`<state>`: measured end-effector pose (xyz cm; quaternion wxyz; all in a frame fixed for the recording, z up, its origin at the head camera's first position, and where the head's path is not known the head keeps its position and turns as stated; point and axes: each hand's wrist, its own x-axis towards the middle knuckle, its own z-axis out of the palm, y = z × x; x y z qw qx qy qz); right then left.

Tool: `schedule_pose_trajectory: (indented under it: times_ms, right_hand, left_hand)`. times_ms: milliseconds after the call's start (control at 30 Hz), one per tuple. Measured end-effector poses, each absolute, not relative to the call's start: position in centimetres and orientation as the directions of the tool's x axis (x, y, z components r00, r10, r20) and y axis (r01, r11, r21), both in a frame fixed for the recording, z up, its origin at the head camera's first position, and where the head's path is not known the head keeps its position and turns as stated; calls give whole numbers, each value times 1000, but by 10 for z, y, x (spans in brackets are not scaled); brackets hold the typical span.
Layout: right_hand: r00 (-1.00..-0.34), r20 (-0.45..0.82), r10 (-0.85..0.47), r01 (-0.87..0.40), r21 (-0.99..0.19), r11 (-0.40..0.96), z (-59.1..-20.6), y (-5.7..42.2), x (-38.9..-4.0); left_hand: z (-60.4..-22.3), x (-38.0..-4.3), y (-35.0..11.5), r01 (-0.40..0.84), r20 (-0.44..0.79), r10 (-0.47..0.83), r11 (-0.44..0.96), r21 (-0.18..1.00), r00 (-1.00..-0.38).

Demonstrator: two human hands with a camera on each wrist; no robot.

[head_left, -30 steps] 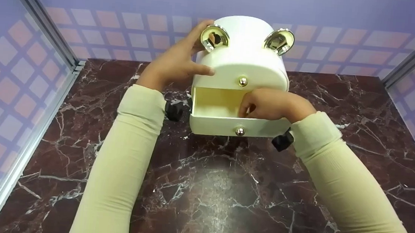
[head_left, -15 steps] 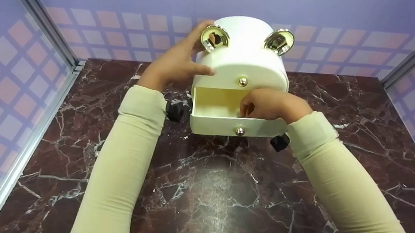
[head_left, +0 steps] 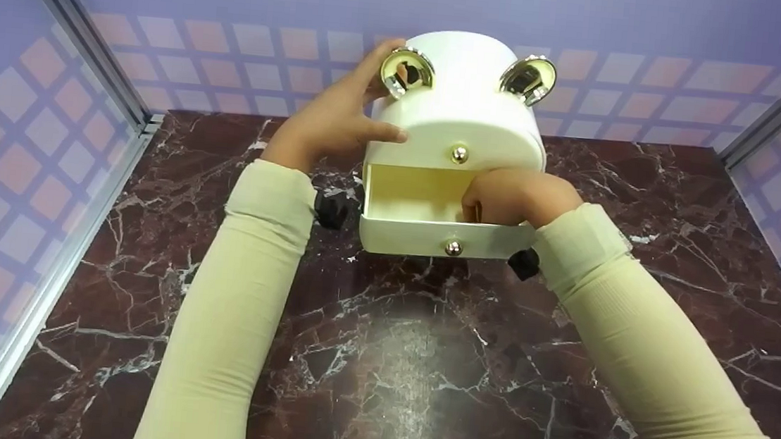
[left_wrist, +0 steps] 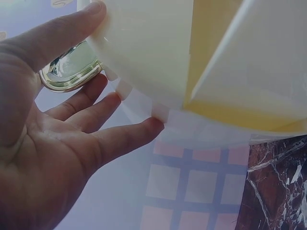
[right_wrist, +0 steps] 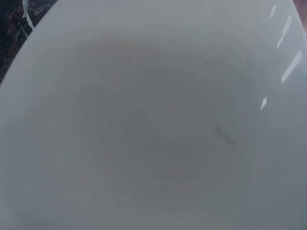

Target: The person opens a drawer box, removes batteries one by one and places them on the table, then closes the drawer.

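Observation:
A white drawer box [head_left: 463,77] with two shiny gold ears [head_left: 528,81] stands at the back of the table in the head view. Its lower drawer [head_left: 406,238] is pulled out, and the upper one is closed. My left hand [head_left: 336,116] holds the box's left side, thumb on the front; in the left wrist view the other fingertips touch the side wall [left_wrist: 144,52]. The right hand [head_left: 516,196] reaches into the lower drawer's right part with curled fingers. Their tips are hidden behind the drawer front, so whether they hold anything is unclear. A glossy white surface [right_wrist: 153,120] fills the right wrist view.
Under the box lies a dark red marbled tabletop [head_left: 413,363]. A purple wall with a checked band [head_left: 249,62] rises just behind it, with further panels at both sides. A gold knob [head_left: 453,247] sticks out from the lower drawer.
My right hand has shifted slightly to the right inside the drawer, its fingers still curled. The left hand and the box have kept their places.

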<state>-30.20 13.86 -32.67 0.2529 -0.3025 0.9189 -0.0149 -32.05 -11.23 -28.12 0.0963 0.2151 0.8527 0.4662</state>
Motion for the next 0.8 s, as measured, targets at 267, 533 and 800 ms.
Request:
schedule_pose_trajectory:
  times_ms: [267,533,800]
  right_hand:
    - [-660,-541,-522,-502,-200,842,-324,143,-300]
    - [-652,-605,-457,-462,-161,872,-318,142,-298]
    - [-720,-584,-376,-403,-90,911,-320,141,-297]
  left_hand:
    - [-289,-332,-114,272,27,446,498,824,-895]
    - [-291,-333,-114,256,20,450,472,844,-893]
    - [-289,-334,-113,254,5,438,512,820,-899]
